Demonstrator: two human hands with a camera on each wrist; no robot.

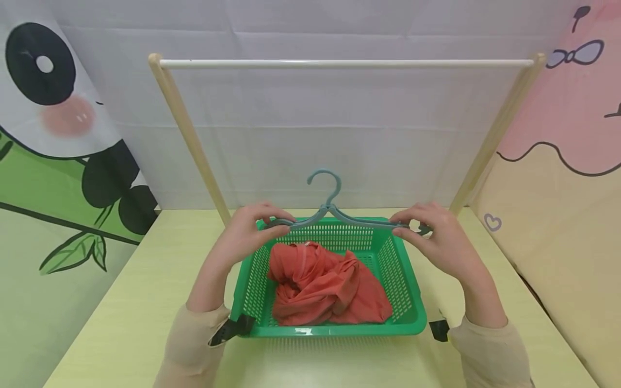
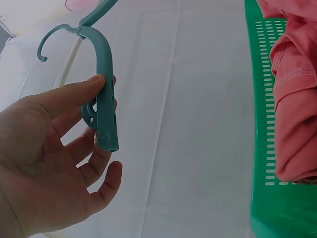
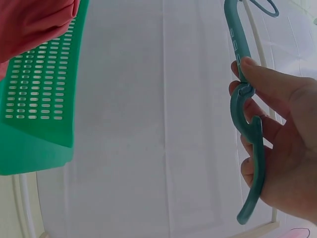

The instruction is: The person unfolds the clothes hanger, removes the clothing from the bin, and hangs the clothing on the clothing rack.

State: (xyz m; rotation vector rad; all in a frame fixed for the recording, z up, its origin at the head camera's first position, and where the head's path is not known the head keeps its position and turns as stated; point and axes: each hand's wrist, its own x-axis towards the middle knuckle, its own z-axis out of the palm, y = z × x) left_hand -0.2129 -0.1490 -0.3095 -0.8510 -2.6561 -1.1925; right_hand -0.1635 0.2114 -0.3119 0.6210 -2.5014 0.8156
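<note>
A teal plastic clothes hanger (image 1: 356, 221) is held level by both hands over the far rim of a green basket, its hook pointing up. The left hand (image 1: 249, 231) pinches one arm of it between thumb and fingers; the left wrist view shows the hanger's arm (image 2: 105, 99) ending just below that thumb. At the other arm, the right hand (image 1: 434, 237) pinches it near a joint, and a curved end piece (image 3: 255, 168) hangs down past the palm in the right wrist view. Crumpled red cloth (image 1: 330, 291) lies in the basket (image 1: 327, 330) below the hands.
Behind the basket stands a rack with a white rail (image 1: 339, 64) and wooden posts (image 1: 191, 140). A pale yellow table (image 1: 121, 318) carries the basket. White cloth (image 1: 339, 145) hangs at the back, with cartoon-printed panels (image 1: 558, 205) at the sides.
</note>
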